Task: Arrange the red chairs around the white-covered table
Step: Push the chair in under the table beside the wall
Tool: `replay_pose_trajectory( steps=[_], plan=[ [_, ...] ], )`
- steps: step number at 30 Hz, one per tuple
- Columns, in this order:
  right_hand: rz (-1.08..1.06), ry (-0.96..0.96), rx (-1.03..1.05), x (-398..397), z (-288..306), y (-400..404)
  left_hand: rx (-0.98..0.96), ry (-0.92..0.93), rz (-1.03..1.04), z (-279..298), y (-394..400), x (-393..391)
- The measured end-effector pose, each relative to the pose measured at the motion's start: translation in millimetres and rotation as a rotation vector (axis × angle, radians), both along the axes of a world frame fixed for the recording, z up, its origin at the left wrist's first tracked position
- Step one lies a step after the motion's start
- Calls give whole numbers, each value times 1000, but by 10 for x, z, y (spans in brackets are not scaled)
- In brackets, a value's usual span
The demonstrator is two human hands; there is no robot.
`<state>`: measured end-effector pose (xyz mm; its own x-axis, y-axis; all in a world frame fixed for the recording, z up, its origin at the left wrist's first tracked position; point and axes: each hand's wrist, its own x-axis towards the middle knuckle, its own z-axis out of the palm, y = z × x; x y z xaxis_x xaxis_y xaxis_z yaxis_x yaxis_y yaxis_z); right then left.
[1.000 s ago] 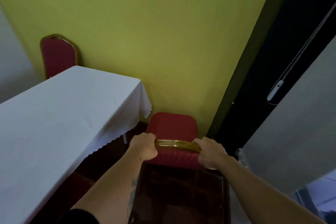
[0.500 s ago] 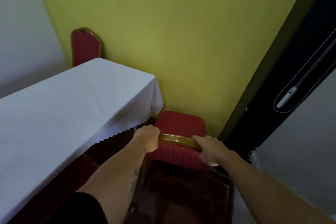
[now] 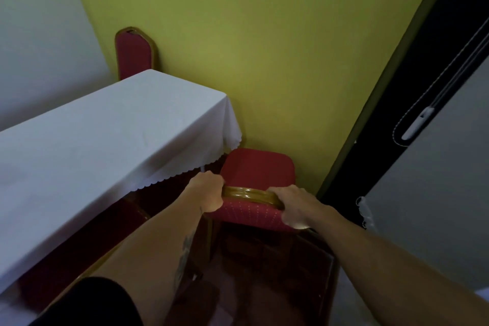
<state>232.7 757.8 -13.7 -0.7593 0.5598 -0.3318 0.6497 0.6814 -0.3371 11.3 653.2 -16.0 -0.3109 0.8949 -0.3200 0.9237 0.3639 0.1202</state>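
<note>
A red chair (image 3: 258, 171) with a gold frame stands at the near right corner of the white-covered table (image 3: 100, 135), its seat close to the yellow wall. My left hand (image 3: 207, 190) grips the left end of its gold top rail, and my right hand (image 3: 295, 206) grips the right end. A second red chair (image 3: 135, 54) stands at the table's far end against the wall. A third red chair (image 3: 79, 246) is tucked under the table's near side, mostly hidden by the cloth.
The yellow wall (image 3: 264, 47) runs just beyond the held chair. A dark door frame (image 3: 391, 114) and a grey panel (image 3: 436, 180) with a cord pull close in on the right. The floor is dark wood.
The view has swung to the right, so the table and far chair sit further right in the frame. Both hands have kept their hold on the chair's top rail.
</note>
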Motion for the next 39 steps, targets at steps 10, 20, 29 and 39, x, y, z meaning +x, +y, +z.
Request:
replay_pose_trajectory(
  steps=[10,20,29,39],
  plan=[
    [-16,-13,109,200,-44,263,-58,0,4,195,-144,465],
    [-1095,587,-378,116,-98,175,-144,-164,53,-7,-271,390],
    [-1489,919,-935,-403,-125,-133,-187,-308,17,-140,-237,185],
    [-1379,868,-901,-534,-245,-175,-108,-375,70,-29,-426,232]
  ],
)
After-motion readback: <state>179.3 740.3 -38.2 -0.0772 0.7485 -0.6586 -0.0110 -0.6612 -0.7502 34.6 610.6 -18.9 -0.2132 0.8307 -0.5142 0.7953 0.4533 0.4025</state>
